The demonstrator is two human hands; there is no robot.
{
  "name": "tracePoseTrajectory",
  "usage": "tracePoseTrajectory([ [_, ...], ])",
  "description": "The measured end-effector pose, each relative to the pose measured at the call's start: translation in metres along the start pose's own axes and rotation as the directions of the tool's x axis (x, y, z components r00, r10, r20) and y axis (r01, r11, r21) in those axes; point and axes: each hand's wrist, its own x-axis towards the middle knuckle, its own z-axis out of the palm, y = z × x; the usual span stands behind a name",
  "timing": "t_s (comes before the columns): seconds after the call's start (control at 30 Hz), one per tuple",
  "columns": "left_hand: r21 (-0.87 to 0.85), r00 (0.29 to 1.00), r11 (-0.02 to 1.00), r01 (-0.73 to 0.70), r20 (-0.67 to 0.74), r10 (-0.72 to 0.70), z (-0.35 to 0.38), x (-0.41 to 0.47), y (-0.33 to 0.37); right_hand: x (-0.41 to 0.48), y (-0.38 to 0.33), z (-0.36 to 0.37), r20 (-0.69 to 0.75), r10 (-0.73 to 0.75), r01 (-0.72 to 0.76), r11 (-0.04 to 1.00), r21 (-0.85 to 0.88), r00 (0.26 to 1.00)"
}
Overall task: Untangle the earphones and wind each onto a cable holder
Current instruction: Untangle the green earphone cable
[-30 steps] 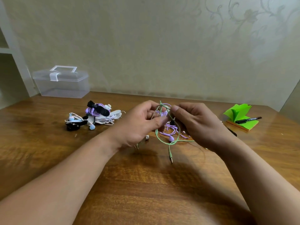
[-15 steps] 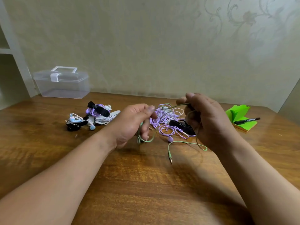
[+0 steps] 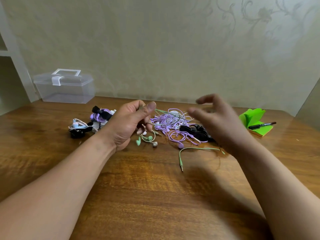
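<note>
Nearest: bare wood surface point(image 3: 155, 196). On it, jack plug point(image 3: 181, 168) of green earphones point(image 3: 199, 148), cord curving back twd R wrist. L hand point(image 3: 128, 125) just above surface, fingers + thumb curled tight round green cord. Green buds point(image 3: 148, 138) right below it, on or near surface, can't tell which. R hand point(image 3: 220, 122) raised, motion-blurred, fingers apart and loosely bent, nothing gripped as far as visible. Btwn and behind hands: purple earphones point(image 3: 173, 122) in loose tangle on surface, black cable holder point(image 3: 194, 132) at its R edge. Left of L hand: two wound bundles point(image 3: 78, 128), point(image 3: 102, 115), each w/ black wrap. Far R: green note pad point(image 3: 252, 116) w/ black marker point(image 3: 261, 125) on top. Far L, by wall: clear plastic box point(image 3: 64, 89), lid shut.
</note>
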Motion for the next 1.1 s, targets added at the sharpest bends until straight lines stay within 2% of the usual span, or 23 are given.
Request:
tracePoseTrajectory([
  [0.07,-0.013,0.999,1.000,-0.027,-0.028,0.026,0.001,0.000,0.004,-0.005,0.001,0.004,0.208,-0.045,0.084,0.980,-0.182,0.977],
  [0.13,-0.017,0.997,0.998,-0.052,-0.051,0.051,0.001,0.001,0.007,-0.008,0.000,0.006,0.319,-0.047,0.141,0.950,-0.278,0.947],
  [0.17,-0.020,0.996,0.998,-0.064,-0.057,0.063,0.000,0.002,0.009,-0.007,-0.001,0.006,0.315,-0.044,0.130,0.957,-0.260,0.948],
  [0.2,-0.015,0.995,0.997,-0.072,-0.069,0.071,-0.001,0.002,0.010,-0.006,-0.001,0.005,0.283,-0.027,0.079,0.982,-0.172,0.959],
  [0.27,0.056,0.991,0.993,-0.105,-0.080,0.109,-0.003,0.001,0.011,-0.003,-0.002,0.004,0.200,0.041,-0.067,0.990,0.121,0.979],
  [0.3,0.121,0.989,0.985,-0.121,-0.068,0.129,-0.003,0.001,0.010,-0.003,-0.004,0.003,0.192,0.058,-0.103,0.966,0.236,0.980],
  [0.37,0.301,0.988,0.943,-0.143,-0.019,0.156,-0.001,0.000,0.006,-0.003,-0.007,0.003,0.220,0.043,-0.113,0.942,0.316,0.974],
  [0.47,0.469,0.972,0.854,-0.224,0.042,0.232,0.005,-0.001,0.001,-0.006,-0.008,0.006,0.254,-0.002,-0.066,0.963,0.262,0.967],
  [0.6,0.432,0.933,0.835,-0.341,0.051,0.355,0.017,-0.010,0.004,-0.010,-0.012,0.012,0.266,-0.058,0.009,0.984,0.180,0.962],
  [0.73,0.506,0.905,0.764,-0.399,0.086,0.416,0.028,-0.017,0.000,-0.013,-0.015,0.018,0.263,-0.080,0.029,0.981,0.191,0.962],
  [0.87,0.521,0.931,0.774,-0.359,0.142,0.337,0.026,-0.017,0.000,-0.012,-0.015,0.019,0.253,-0.075,0.030,0.983,0.180,0.965],
  [0.97,0.562,0.920,0.728,-0.392,0.217,0.327,0.028,-0.019,-0.001,-0.013,-0.014,0.020,0.247,-0.044,0.005,0.988,0.157,0.968],
  [1.03,0.577,0.926,0.724,-0.377,0.239,0.292,0.026,-0.018,-0.001,-0.009,-0.011,0.016,0.145,0.006,-0.026,0.990,0.136,0.989],
  [1.1,0.536,0.947,0.784,-0.314,0.235,0.219,0.020,-0.013,0.001,-0.002,-0.006,0.010,0.022,0.070,-0.073,0.981,0.181,0.997],
])
